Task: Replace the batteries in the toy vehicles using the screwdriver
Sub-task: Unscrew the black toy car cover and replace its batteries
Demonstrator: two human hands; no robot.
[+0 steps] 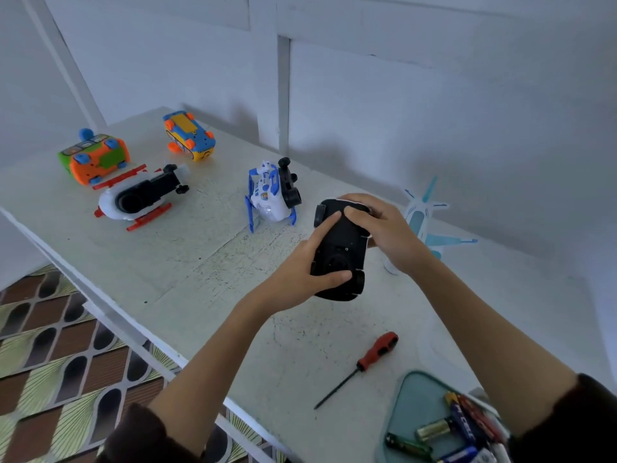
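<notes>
I hold a black toy car (pixel 339 252) upside down above the white table (pixel 187 262), its underside facing me. My left hand (pixel 300 272) grips its near end, thumb across the bottom and index finger up the left side. My right hand (pixel 380 228) grips the far end, thumb pressing on the underside. A red-handled screwdriver (pixel 359 365) lies on the table nearer to me. At the bottom right a teal tray (pixel 412 402) holds several batteries (pixel 460 429).
Other toys lie on the table: an orange-green vehicle (pixel 95 158), a yellow-blue vehicle (pixel 188 135), a white-red helicopter (pixel 140 197), a white-blue helicopter (pixel 272 193) and a pale blue plane (pixel 424 218) behind my right hand. A white wall stands behind; patterned floor lies left.
</notes>
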